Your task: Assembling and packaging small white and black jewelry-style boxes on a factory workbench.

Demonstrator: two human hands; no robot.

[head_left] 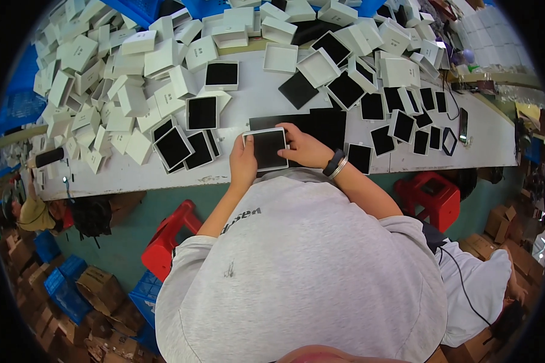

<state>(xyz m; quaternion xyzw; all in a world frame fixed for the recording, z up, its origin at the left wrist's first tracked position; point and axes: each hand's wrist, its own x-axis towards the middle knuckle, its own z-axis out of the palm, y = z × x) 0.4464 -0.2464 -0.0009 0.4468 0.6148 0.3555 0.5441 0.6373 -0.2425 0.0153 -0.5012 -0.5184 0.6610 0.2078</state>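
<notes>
Left hand (pixel 243 164) grips left edge of white box tray (pixel 266 149), steadying it at near bench (pixel 254 100) edge; right hand (pixel 306 149), fingers closed on right edge, seats black insert.

Single head view, worn high, looking steeply down over the person's own grey-shirted torso (pixel 303 272) at the white table (pixel 254 103). Table sits above the torso in frame, fairly close; its far edge bends toward the rim. Floor, a red stool (pixel 433 196) and cardboard boxes (pixel 97 287) show below the table. Rim is dark, probably lens housing. No second view.
</notes>
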